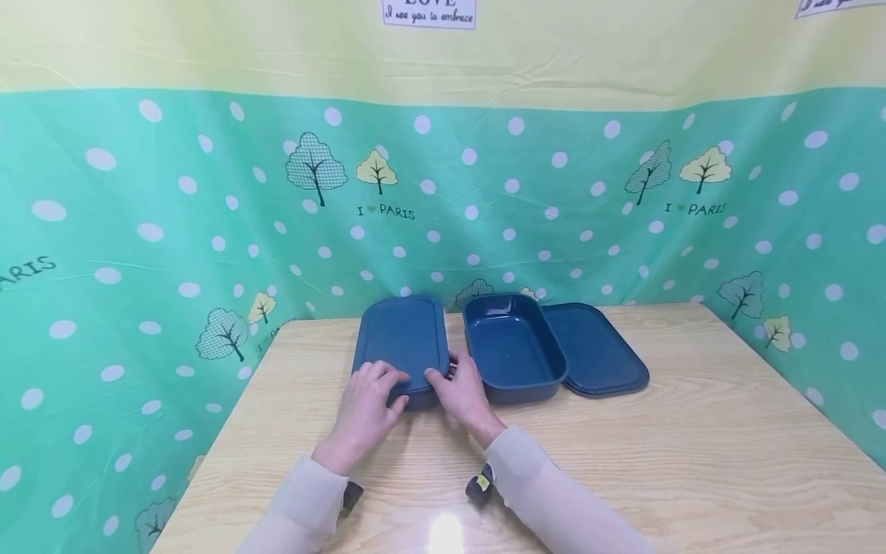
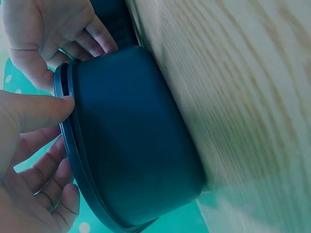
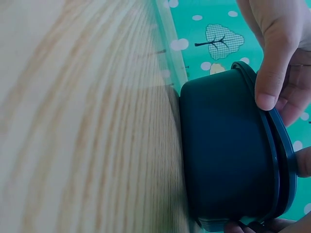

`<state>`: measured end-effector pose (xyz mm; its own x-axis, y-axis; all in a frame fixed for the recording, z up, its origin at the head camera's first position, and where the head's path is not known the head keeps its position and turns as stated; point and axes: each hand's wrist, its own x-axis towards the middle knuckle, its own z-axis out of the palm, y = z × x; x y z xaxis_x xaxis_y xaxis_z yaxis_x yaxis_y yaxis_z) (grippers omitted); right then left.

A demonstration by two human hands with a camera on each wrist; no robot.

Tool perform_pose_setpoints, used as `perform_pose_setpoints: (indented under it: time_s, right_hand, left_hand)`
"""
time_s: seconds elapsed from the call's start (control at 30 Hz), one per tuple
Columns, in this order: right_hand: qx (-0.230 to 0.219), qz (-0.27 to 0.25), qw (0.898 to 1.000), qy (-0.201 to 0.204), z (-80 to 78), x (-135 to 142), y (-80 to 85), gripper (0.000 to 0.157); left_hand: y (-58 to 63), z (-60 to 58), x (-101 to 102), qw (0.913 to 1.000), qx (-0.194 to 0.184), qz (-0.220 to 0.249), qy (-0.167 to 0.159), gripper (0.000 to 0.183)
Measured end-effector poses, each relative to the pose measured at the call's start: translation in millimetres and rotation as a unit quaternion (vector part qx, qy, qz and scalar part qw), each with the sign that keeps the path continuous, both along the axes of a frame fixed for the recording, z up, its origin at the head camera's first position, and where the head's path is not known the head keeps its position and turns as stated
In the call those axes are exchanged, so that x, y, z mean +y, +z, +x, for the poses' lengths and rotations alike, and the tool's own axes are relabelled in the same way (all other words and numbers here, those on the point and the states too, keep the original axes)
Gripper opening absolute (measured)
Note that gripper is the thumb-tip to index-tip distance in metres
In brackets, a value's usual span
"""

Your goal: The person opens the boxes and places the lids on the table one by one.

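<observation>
On the wood-grain table point(image 1: 692, 446), a dark-blue rounded-rectangular plastic lid point(image 1: 403, 335) sits atop its deep matching box point(image 2: 136, 141) under my inward-slanting hands: my left hand point(image 1: 365, 404) pinches the near rim, my right hand point(image 1: 462, 391) grips the near right corner, thumb on top.

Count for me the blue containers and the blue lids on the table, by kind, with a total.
Containers: 2 (one covered container, one open container)
Lids: 2 (upper lid on the covered container, loose lid beside the open one)
Total: 4
</observation>
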<state>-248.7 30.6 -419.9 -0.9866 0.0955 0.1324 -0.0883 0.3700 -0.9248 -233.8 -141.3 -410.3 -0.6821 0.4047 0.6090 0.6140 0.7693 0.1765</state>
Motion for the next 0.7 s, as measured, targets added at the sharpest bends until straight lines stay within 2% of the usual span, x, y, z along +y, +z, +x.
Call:
perform_pose_setpoints:
  time_s: [0.27, 0.7]
  right_hand:
    - [-0.005, -0.001, 1.000, -0.003, 0.4, -0.3, 0.3, 0.050]
    - [-0.010, -0.004, 1.000, -0.001, 2.3, 0.0, 2.1, 0.052]
  left_hand:
    - [-0.1, 1.1, 1.4, 0.9999, -0.008, 0.011, 0.001, 0.027]
    - [-1.4, 1.9, 1.9, 0.9999, -0.009, -0.003, 0.012, 0.026]
